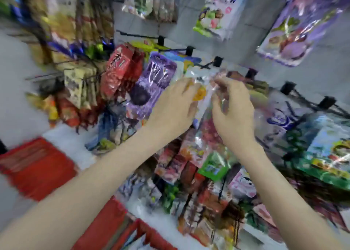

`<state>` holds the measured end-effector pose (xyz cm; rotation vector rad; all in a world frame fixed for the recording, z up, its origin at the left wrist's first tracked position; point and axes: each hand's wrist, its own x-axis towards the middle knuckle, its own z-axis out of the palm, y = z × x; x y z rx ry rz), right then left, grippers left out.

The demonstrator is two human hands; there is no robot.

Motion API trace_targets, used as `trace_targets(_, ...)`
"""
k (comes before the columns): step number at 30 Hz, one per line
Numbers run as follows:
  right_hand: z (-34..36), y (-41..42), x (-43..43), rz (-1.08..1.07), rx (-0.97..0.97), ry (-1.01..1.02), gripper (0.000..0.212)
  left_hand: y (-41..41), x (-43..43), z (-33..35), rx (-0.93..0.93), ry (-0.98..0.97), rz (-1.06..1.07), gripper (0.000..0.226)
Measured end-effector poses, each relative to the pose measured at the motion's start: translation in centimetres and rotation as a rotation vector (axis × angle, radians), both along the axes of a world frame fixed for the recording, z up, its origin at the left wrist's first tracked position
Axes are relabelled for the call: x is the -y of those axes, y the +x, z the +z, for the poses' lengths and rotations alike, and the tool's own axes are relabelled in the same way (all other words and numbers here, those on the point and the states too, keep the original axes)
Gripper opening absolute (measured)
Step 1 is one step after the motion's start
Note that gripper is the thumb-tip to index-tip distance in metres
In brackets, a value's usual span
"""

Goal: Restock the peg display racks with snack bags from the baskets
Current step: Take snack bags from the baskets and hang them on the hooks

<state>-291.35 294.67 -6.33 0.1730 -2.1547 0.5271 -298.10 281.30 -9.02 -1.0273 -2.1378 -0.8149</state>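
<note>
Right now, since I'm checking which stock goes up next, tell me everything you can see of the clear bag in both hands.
The clear snack bag is glossy transparent plastic, with orange and red contents showing through. It is held upright, its top close to a black peg. The left hand and right hand pinch its upper part from either side.

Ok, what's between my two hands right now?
In the head view, the top of a clear snack bag lies between the left hand and the right hand; both hold it.
</note>
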Motion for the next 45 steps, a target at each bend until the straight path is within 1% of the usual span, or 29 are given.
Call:
trace_targets(2, -4.5, 0.7, 2.8, 0.143, 0.111, 0.005, 0.026, 2.0, 4.3, -4.7, 0.116, -0.031, 0.083, 0.040)
trace_targets(4, -9.9, 1.7, 4.7, 0.242, 0.251, 0.018, 0.023, 4.0, 7.8, -9.7, 0.215, -0.035, 0.184, 0.036)
trace_targets(7, -19.9, 4.2, 6.4, 0.344, 0.527, 0.016, 0.028, 7.2, 11.1, -17.9, 0.336, -0.074, 0.293, 0.034)
trace_targets(10, -30.9, 7.5, 7.4, 0.352, 0.851, -0.019, 0.027, 10.8, 13.0, -28.0, 0.513, -0.175, 0.339, 0.033)
trace_targets(12, -38.0, 9.3, 7.9, 0.357, 1.039, -0.023, 0.034, 13.2, 14.0, -35.3, 0.648, -0.211, 0.352, 0.034)
trace_targets(14, -45.2, 11.6, 8.2, 0.344, 1.239, 0.023, 0.042, 16.2, 14.8, -42.5, 0.805, -0.234, 0.364, 0.034)
trace_targets(16, -52.1, 13.6, 8.6, 0.316, 1.390, 0.093, 0.037, 18.9, 15.7, -49.8, 0.915, -0.308, 0.381, 0.025)
trace_targets(17, -55.5, 14.4, 8.6, 0.315, 1.445, 0.143, 0.036, 20.2, 16.1, -53.9, 0.964, -0.353, 0.361, 0.029)
trace_targets(18, -58.9, 15.1, 8.5, 0.331, 1.503, 0.189, 0.036, 21.3, 16.6, -58.0, 1.007, -0.404, 0.324, 0.040)
trace_targets(19, -62.3, 15.8, 8.4, 0.348, 1.553, 0.229, 0.038, 22.3, 17.0, -61.7, 1.043, -0.449, 0.287, 0.049)
trace_targets(20, -65.3, 16.4, 8.2, 0.364, 1.610, 0.292, 0.041, 23.4, 17.3, -65.2, 1.087, -0.486, 0.259, 0.054)
trace_targets(21, -68.3, 17.0, 8.0, 0.371, 1.670, 0.340, 0.045, 24.5, 17.6, -68.8, 1.104, -0.518, 0.228, 0.054)
trace_targets(23, -74.3, 17.6, 8.0, 0.397, 1.721, 0.428, 0.054, 25.8, 18.1, -74.4, 1.123, -0.591, 0.185, 0.048)
trace_targets(25, -80.2, 17.9, 8.1, 0.493, 1.713, 0.515, 0.061, 26.6, 18.5, -79.0, 1.102, -0.610, 0.174, 0.035)
trace_targets(27, -86.3, 18.3, 8.2, 0.596, 1.648, 0.573, 0.074, 27.1, 18.8, -83.0, 1.042, -0.661, 0.163, 0.039)
trace_targets(29, -90.5, 18.2, 8.7, 0.631, 1.615, 0.734, 0.081, 27.2, 19.1, -86.2, 0.946, -0.725, 0.152, 0.042)
trace_targets(31, -92.6, 17.9, 9.4, 0.610, 1.598, 0.813, 0.077, 27.3, 19.6, -87.9, 0.842, -0.758, 0.159, 0.044)
trace_targets(32, -93.1, 17.5, 9.8, 0.587, 1.610, 0.837, 0.074, 27.3, 19.8, -88.1, 0.822, -0.759, 0.156, 0.044)
trace_targets(33, -93.3, 17.2, 10.2, 0.570, 1.576, 0.859, 0.068, 27.3, 19.8, -88.1, 0.804, -0.744, 0.149, 0.044)
trace_targets(35, -92.9, 16.5, 10.7, 0.589, 1.525, 0.865, 0.052, 27.0, 19.8, -87.1, 0.821, -0.712, 0.135, 0.043)
trace_targets(37, -90.5, 15.7, 10.7, 0.600, 1.531, 0.831, 0.043, 26.5, 19.6, -85.1, 0.927, -0.698, 0.125, 0.043)
trace_targets(38, -89.0, 15.3, 10.3, 0.580, 1.529, 0.765, 0.041, 26.0, 19.4, -83.7, 0.996, -0.683, 0.130, 0.042)
trace_targets(39, -87.3, 14.7, 9.9, 0.557, 1.516, 0.658, 0.036, 25.5, 19.3, -82.0, 1.056, -0.653, 0.142, 0.040)
trace_targets(41, -82.1, 13.3, 9.4, 0.548, 1.449, 0.486, 0.025, 23.7, 18.7, -77.5, 1.174, -0.521, 0.174, 0.034)
trace_targets(43, -75.4, 11.4, 9.7, 0.548, 1.381, 0.357, 0.019, 21.6, 18.1, -72.2, 1.261, -0.381, 0.192, 0.041)
trace_targets(45, -68.0, 9.1, 10.6, 0.480, 1.317, 0.236, 0.017, 19.4, 17.6, -66.5, 1.312, -0.285, 0.193, 0.045)
